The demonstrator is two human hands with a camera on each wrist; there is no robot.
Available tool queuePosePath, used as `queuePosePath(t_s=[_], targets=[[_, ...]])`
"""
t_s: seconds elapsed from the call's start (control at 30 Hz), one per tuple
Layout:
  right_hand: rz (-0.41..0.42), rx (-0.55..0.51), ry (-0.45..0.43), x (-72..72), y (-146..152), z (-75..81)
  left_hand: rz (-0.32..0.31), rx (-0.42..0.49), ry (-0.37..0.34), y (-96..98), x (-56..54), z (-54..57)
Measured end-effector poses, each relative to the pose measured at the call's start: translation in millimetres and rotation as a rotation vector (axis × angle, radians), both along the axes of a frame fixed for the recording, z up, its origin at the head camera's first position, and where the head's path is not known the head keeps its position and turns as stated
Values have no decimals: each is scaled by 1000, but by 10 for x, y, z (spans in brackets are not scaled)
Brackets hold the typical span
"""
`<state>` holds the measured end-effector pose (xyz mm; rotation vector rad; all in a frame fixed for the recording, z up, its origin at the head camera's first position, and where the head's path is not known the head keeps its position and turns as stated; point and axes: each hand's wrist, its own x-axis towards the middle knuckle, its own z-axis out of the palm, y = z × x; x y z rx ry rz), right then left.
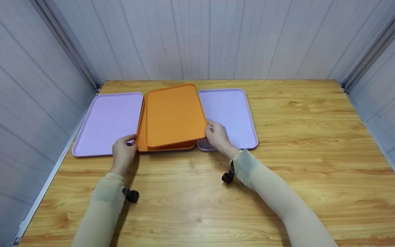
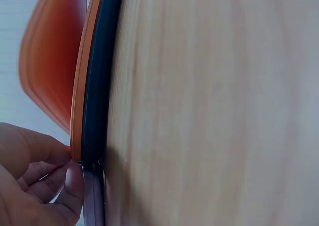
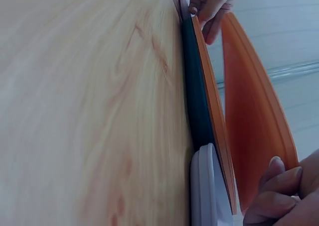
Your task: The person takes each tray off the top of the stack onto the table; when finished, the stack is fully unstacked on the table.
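Observation:
An orange tray (image 1: 175,115) is tilted, its right side lifted above a second, lower orange tray (image 1: 142,135). My right hand (image 1: 217,134) grips the upper tray by its front right corner, thumb and fingers on the rim. At the front left corner of the lower tray, my left hand (image 1: 123,152) pinches the edge between thumb and fingers, close beside the left purple tray (image 1: 110,123). Beneath the lower orange tray shows a dark teal tray (image 3: 198,101), visible along its side in both wrist views.
Another purple tray (image 1: 230,118) lies to the right, its left part covered by the raised orange tray. The trays stand on a wood-grain table (image 1: 303,154), near its back edge. Pale panel walls (image 1: 204,41) enclose the table at the back and sides.

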<state>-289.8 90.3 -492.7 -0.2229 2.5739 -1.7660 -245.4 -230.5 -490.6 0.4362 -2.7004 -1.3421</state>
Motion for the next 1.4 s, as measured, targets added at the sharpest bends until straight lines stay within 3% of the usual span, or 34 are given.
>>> queuePosePath(t_s=[0.47, 1.0, 1.23, 1.4], targets=[[-82, -48, 18, -15, 457, 148, -4, 1, 2, -6, 13, 9], [-181, -144, 10, -9, 1206, 295, -7, -2, -11, 4, 16, 20], [-177, -170, 11, 186, 1499, 556, -4, 2, -14, 10, 16, 16], [-198, -145, 41, 255, 1779, 589, -9, 8, -24, 9, 14, 23]])
